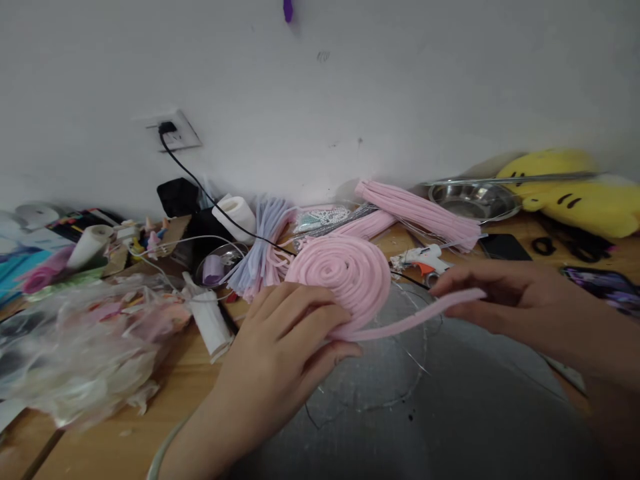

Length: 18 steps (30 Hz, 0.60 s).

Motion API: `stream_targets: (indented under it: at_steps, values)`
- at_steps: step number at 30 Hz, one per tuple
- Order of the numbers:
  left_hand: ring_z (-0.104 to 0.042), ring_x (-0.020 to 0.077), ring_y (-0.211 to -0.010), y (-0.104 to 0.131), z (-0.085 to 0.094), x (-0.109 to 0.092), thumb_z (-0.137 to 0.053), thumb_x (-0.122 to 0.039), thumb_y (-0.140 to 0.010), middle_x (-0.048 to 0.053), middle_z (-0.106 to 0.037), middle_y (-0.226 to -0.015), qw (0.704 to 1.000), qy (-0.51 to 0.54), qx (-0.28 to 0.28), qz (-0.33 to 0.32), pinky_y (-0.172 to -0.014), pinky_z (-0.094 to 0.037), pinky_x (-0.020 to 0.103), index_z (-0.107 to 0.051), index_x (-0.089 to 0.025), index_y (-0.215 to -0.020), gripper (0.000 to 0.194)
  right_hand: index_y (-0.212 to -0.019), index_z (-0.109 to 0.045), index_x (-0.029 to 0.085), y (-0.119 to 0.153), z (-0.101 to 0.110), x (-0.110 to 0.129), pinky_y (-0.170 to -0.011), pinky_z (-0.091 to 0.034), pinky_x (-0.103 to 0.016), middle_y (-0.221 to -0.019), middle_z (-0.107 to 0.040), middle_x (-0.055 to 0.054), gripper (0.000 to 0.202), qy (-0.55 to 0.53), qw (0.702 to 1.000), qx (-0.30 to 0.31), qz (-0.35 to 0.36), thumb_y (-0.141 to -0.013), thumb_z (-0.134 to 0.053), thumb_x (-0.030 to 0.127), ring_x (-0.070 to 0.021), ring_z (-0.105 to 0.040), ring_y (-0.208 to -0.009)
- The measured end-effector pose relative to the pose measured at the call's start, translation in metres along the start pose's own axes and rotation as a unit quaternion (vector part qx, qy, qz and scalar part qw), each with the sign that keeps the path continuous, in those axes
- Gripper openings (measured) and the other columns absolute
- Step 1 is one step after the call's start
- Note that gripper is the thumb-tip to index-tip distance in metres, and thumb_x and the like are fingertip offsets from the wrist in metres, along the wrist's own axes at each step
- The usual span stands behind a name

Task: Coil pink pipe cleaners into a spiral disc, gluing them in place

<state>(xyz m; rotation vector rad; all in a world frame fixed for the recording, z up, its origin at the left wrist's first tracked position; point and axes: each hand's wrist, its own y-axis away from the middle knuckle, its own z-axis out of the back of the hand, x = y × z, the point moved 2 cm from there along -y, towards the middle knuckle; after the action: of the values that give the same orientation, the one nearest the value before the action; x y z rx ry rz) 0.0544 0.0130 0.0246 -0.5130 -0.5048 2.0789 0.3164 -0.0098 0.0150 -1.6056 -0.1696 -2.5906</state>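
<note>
A flat round spiral of fuzzy pink pipe cleaner (357,277) is raised over the grey work surface. Along its lower left edge my left hand (295,340) is closed, with the fingers over the coil and the thumb below. From the bottom of the spiral a loose pink tail (405,325) runs off to the right, curving upward. My right hand (510,303) has that tail near its end between thumb and fingers, and the tip shows in front of the palm.
A glue gun (425,259) lies behind the spiral, near bundles of pink pipe cleaners (420,210) and a metal bowl (475,200). Thin wire (423,363) loops over the grey surface (450,413). Crumpled plastic bags (95,340) cover the left; a black cord (215,203) hangs from the wall socket.
</note>
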Motion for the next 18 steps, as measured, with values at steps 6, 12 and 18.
stream_targets:
  at_steps: [6,12,18]
  values:
    - [-0.054,0.0196,-0.092,0.001,-0.001,0.001,-0.063,-0.03,-0.089,0.003,-0.061,-0.099,1.0,0.001,-0.001,-0.002,-0.083,-0.039,0.032,-0.062,-0.017,-0.099,0.017,-0.078,-0.075,0.028,0.004,-0.007,0.014,-0.043,-0.043,-0.022,-0.066,-0.068,0.0,0.025,-0.062,0.994,-0.094,-0.001,-0.069,-0.075,0.051,-0.011,-0.055,-0.05]
    - [-0.055,0.0197,-0.094,0.0,0.001,-0.001,-0.064,-0.034,-0.088,0.004,-0.062,-0.101,1.0,0.007,0.008,0.0,-0.082,-0.04,0.033,-0.062,-0.016,-0.099,0.02,-0.071,-0.078,0.03,0.004,0.002,0.008,-0.036,-0.039,-0.023,-0.041,-0.053,0.003,0.021,0.007,0.999,-0.049,0.023,-0.069,-0.074,0.05,-0.0114,-0.05,-0.038]
    - [-0.056,0.0181,-0.091,-0.003,0.002,-0.004,-0.062,-0.024,-0.089,0.004,-0.062,-0.098,1.0,0.015,0.004,0.005,-0.081,-0.042,0.031,-0.063,-0.015,-0.096,0.012,-0.076,-0.077,0.03,-0.005,0.0,0.006,-0.047,-0.046,-0.026,-0.05,-0.06,0.002,0.02,0.099,0.991,-0.068,0.06,-0.08,-0.065,0.045,-0.0142,-0.058,-0.048]
